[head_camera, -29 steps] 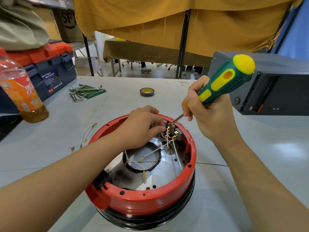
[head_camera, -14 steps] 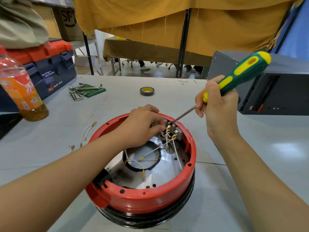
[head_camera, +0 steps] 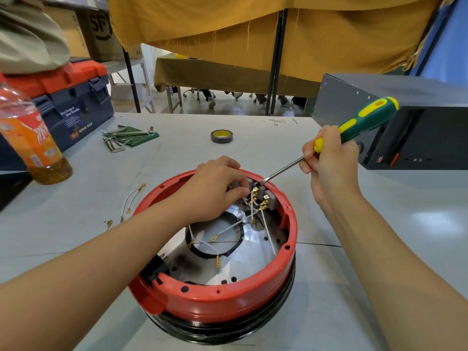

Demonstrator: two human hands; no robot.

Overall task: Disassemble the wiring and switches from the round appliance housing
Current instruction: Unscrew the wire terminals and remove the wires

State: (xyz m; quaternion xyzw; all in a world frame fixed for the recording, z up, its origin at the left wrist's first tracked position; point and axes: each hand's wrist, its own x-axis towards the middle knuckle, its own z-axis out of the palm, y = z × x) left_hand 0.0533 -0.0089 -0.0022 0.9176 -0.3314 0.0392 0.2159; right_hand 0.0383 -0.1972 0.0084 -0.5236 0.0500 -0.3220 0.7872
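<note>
Red housing (head_camera: 212, 300) at tabletop's near edge; left hand (head_camera: 215, 191) pinches switch block (head_camera: 255, 187) inside far rim, right hand (head_camera: 329, 163) grips screwdriver (head_camera: 364, 122), tip at block.

Bright, even, diffuse light from overhead; shadows faint and soft. Broad pale glare patch on the grey table (head_camera: 430, 224) at right of frame; the metal floor inside the round housing (head_camera: 210, 300) mirrors the light, with dark smudges beside the glare. Lower rim of the housing throws a soft shadow toward the bottom edge. Wide-angle distortion strong: forearms swell at the lower corners; orange bottle (head_camera: 27, 138) at left edge leans and blurs slightly; centre sharp; far background under the yellow cloth (head_camera: 316, 34) brighter, softer.
</note>
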